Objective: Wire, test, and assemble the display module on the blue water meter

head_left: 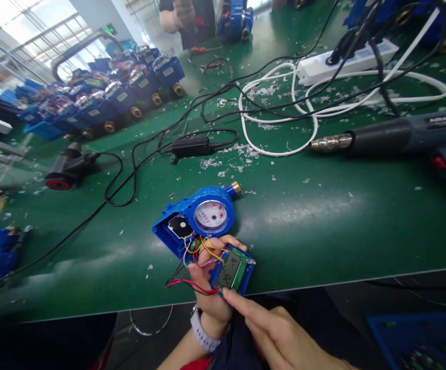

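Note:
My left hand (211,300), with a pale watch band (203,331) at its wrist, holds a display module (232,271), a green circuit board with an LCD in a blue frame. Its fingers curl around the module's far side. The index finger of my right hand (277,329) is stretched out and its tip rests at the module's near left corner; its other fingers are bent, partly out of sight. Red, black, yellow and white wires (184,280) run from the module toward a blue water meter (199,198), which lies dial up with its side compartment open.
A heat gun (385,136) lies at right. Behind are a white power strip (346,61), looped cables and a black inline box (192,147). Several blue meters (118,97) stand at back left, near a black tool (70,167). Another person's hand (184,13) shows across the table.

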`<action>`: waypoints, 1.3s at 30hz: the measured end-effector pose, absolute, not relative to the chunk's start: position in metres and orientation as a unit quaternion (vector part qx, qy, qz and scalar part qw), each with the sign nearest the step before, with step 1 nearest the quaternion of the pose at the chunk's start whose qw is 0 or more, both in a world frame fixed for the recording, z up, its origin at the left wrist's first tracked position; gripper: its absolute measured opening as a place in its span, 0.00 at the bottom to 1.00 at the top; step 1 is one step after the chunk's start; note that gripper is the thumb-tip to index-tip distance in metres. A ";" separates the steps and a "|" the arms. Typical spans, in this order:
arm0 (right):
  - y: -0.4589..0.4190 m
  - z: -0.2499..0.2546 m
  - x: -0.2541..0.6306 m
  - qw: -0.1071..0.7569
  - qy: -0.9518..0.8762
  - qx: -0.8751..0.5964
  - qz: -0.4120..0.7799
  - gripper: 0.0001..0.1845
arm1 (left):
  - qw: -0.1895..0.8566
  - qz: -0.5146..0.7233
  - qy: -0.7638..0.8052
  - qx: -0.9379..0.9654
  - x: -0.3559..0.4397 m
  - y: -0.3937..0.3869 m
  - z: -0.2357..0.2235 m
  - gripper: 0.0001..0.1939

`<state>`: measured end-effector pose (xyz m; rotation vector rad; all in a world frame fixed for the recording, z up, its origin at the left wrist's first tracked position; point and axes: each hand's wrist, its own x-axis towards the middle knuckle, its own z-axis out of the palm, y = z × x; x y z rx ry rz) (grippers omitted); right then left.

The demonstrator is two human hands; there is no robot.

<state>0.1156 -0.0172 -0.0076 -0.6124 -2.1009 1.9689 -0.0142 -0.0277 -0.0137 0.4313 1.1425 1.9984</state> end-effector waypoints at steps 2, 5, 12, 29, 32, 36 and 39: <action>-0.019 -0.009 0.116 0.099 -0.701 -0.204 0.677 0.27 | 0.382 0.787 0.453 0.172 -0.014 -0.028 -0.015 0.25; -0.021 -0.011 0.115 0.110 -0.680 -0.194 0.699 0.27 | 0.370 0.791 0.457 0.172 -0.013 -0.027 -0.017 0.26; -0.021 -0.011 0.116 0.107 -0.658 -0.202 0.718 0.28 | 0.362 0.799 0.456 0.155 -0.012 -0.022 -0.015 0.25; -0.005 0.000 0.117 0.056 -0.665 -0.215 0.713 0.28 | 0.385 0.781 0.455 0.189 -0.017 -0.024 -0.018 0.24; 0.013 0.019 0.119 0.000 -0.776 -0.231 0.587 0.29 | 0.415 0.766 0.453 0.192 -0.020 -0.027 -0.018 0.26; 0.018 0.030 0.118 -0.044 -0.863 -0.193 0.464 0.32 | 0.427 0.752 0.468 0.181 -0.021 -0.030 -0.016 0.27; 0.011 0.027 0.116 -0.004 -0.856 -0.196 0.478 0.32 | 0.421 0.754 0.477 0.165 -0.019 -0.031 -0.013 0.27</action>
